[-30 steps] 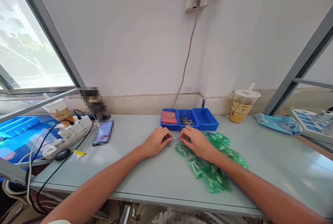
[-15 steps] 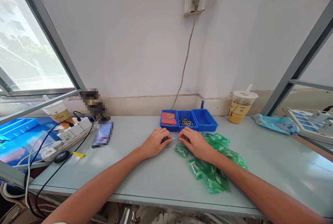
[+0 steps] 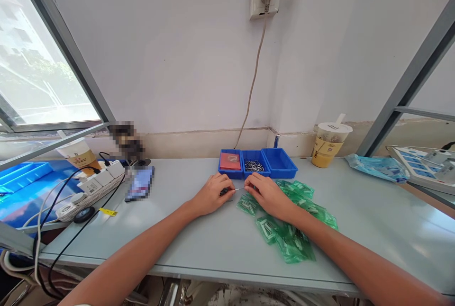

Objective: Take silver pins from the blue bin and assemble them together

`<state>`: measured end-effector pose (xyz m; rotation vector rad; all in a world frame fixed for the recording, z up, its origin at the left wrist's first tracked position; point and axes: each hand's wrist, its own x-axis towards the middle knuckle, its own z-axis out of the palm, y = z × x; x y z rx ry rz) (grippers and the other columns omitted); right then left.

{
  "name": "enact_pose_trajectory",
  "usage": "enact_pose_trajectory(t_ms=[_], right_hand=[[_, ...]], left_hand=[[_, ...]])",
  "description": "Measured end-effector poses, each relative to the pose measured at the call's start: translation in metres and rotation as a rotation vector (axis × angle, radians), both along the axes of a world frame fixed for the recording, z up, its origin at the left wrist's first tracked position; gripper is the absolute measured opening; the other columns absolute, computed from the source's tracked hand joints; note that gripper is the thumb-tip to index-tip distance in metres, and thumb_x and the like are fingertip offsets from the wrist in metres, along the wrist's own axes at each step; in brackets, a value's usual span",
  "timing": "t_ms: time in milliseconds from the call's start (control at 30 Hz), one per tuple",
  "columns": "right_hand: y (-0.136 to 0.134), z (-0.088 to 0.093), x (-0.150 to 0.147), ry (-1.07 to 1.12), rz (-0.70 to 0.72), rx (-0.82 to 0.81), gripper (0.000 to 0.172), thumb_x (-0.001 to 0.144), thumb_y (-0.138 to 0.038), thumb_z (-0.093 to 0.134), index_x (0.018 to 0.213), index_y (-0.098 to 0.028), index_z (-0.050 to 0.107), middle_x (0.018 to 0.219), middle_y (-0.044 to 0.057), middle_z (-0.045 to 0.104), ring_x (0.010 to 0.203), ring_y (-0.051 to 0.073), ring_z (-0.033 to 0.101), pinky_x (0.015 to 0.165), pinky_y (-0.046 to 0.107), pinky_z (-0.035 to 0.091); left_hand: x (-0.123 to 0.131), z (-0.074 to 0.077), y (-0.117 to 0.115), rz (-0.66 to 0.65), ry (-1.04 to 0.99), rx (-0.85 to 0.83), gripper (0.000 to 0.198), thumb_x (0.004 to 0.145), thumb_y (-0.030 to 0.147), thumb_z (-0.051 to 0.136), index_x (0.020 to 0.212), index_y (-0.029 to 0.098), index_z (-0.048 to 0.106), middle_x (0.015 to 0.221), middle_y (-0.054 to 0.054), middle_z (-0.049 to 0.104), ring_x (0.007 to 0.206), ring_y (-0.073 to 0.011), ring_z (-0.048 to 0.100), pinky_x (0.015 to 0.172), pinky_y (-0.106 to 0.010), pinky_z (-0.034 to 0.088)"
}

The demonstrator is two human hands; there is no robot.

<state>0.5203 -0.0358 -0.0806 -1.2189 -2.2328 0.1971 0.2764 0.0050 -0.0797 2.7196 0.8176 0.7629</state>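
Observation:
My left hand [image 3: 215, 194] rests on the table in front of the blue bins, its fingers curled together over a small dark thing [image 3: 224, 191] that is mostly hidden. Facing it, my right hand [image 3: 266, 194] has thumb and fingers pinched. A thin silvery pin-like piece [image 3: 239, 189] bridges the gap between both sets of fingertips; its ends are covered. Under and beside my right forearm lie several green plastic bags [image 3: 293, 244] with small metal parts inside. Just behind my hands, the middle blue bin [image 3: 267, 173] holds a heap of small metal screw-like pieces.
Red packets lie in the left blue bin [image 3: 220, 160]; another blue bin [image 3: 280, 164] stands at right. Drink cup [image 3: 327, 147] and blue packet [image 3: 377, 167] sit farther right. A phone [image 3: 141, 184], power strip [image 3: 92, 192] and cables occupy the left.
Both hands stay almost in place, with only slight finger movement. The view has shifted very slightly.

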Motion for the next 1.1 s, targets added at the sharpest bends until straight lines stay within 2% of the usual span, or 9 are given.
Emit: enact_pose_trajectory(t_ms=[267,733,1100], right_hand=[[0.0011,-0.0019,0.001,-0.031,-0.021,0.0,0.021,0.109,-0.022,0.042,0.093,-0.022,0.055,0.094,0.002,0.062,0.087,0.02,0.056,0.077,0.032,0.04],[0.0049,-0.0068,0.0002,-0.057,-0.034,0.014,0.024,0.11,-0.027,0.041,0.093,-0.022,0.057,0.093,0.003,0.062,0.084,0.02,0.056,0.075,0.032,0.04],[0.005,-0.0054,0.0013,-0.017,0.021,0.032,0.021,0.108,-0.025,0.042,0.096,-0.022,0.058,0.096,0.005,0.063,0.088,0.021,0.058,0.077,0.033,0.043]], left_hand=[[-0.001,-0.0037,0.0027,-0.002,-0.01,0.015,0.017,0.106,0.03,0.052,0.105,0.023,0.068,0.104,-0.004,0.067,0.099,-0.0207,0.056,0.094,-0.036,0.043],[-0.0005,-0.0027,0.0022,0.023,0.041,0.057,0.019,0.107,0.029,0.047,0.101,0.022,0.064,0.103,-0.004,0.066,0.097,-0.0207,0.053,0.089,-0.035,0.04],[0.0002,-0.0004,0.0008,0.039,0.048,0.055,0.026,0.109,0.034,0.042,0.103,0.022,0.064,0.103,-0.005,0.066,0.097,-0.0215,0.053,0.088,-0.036,0.039]])
